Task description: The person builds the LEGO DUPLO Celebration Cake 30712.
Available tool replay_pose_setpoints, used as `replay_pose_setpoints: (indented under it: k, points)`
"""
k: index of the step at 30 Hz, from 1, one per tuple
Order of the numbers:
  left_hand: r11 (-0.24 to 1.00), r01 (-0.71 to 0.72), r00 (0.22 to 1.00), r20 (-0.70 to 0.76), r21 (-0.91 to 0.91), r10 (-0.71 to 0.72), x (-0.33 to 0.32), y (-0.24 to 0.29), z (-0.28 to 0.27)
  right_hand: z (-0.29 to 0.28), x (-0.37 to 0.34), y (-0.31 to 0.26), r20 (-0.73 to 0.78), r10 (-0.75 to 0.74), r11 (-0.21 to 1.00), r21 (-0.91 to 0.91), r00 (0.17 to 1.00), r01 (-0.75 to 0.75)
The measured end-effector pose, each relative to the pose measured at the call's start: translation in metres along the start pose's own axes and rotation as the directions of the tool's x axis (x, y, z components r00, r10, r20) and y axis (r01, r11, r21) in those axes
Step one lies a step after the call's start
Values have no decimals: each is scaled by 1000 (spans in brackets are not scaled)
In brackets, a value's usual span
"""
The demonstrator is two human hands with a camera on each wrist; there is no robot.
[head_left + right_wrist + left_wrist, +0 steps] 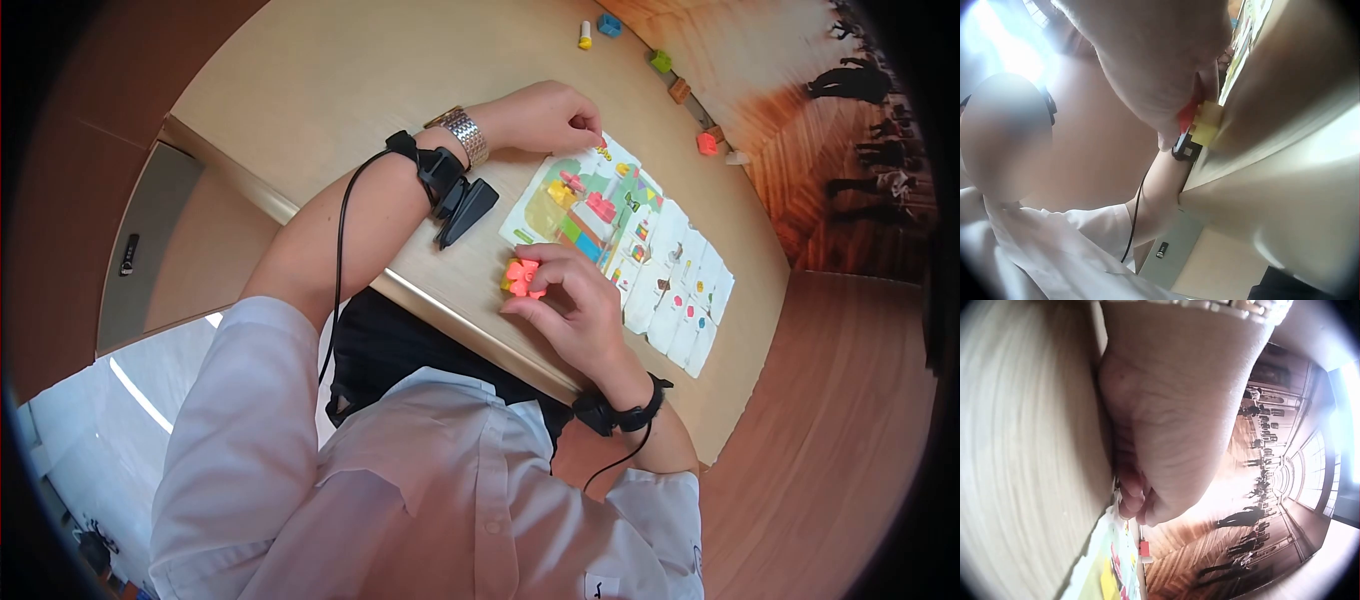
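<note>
My right hand (580, 305) pinches a toy block piece between thumb and fingers, low over the table near its front edge. The piece has a pinkish-red block (522, 276) with knobs, joined to a yellow block (1207, 124) that shows in the right wrist view. A creased paper picture sheet (660, 262) lies open on the table, printed with colourful block models. The curled fingers of my left hand (540, 115) grip the sheet's far left corner, and the hand's side rests on the tabletop.
Along the table's back edge sit a blue block (609, 25), a white-and-yellow piece (585, 36), a green block (660, 61), a brown block (680, 90) and a red block (707, 144). A printed backdrop (760, 110) stands behind. Cables run from both wrists.
</note>
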State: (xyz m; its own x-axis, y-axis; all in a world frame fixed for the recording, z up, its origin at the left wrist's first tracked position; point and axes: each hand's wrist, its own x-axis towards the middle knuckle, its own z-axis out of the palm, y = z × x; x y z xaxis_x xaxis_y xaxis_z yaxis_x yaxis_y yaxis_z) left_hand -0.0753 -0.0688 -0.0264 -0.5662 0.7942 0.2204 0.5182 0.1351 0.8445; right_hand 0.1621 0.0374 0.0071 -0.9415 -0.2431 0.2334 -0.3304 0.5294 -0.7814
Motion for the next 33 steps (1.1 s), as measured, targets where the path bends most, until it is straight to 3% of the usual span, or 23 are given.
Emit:
replay_pose_setpoints:
  k: [7,17,23,29,33]
  points:
    - [1000,-9,1000,-14,0,9,1,-2,1,3,5,9,-4,-105,994,-5,994,105]
    - [1000,-15,1000,1,24,15,0,0,0,-2,-3,8,3,-55,998,-13,998,55]
    - [1000,-3,1000,3,28,3,0,2,-1,-15,0,2,88,-137,978,-146,987,148]
    - [1000,4,1000,-15,31,-3,1,0,0,-17,-9,1,117,-47,988,-140,992,63]
    - [999,5,1000,-14,34,-4,1,0,1,-9,-16,9,30,74,997,32,997,-75]
